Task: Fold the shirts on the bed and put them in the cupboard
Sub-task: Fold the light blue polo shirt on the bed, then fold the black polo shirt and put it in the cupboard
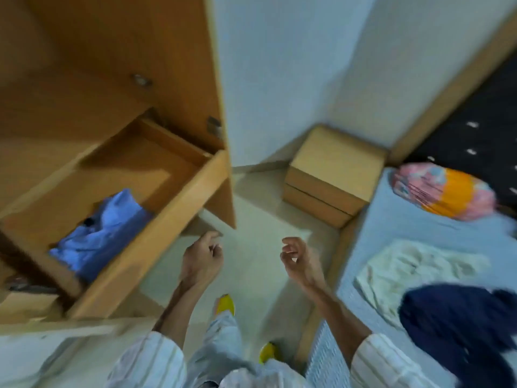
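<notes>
Left hand (202, 257) and right hand (300, 260) loosely curled, grip released, crumpled blue shirt (98, 236) in wooden drawer (156, 233)

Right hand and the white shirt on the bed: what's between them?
Head view: only bare floor and the bed's wooden edge separate the right hand from the white shirt.

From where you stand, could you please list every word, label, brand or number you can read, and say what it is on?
None can be read.
Blue shirt in the cupboard drawer: no print shows.
White shirt and navy shirt on the bed: no lettering shows.
Dark bedcover: blurred white marks, not legible.
</notes>
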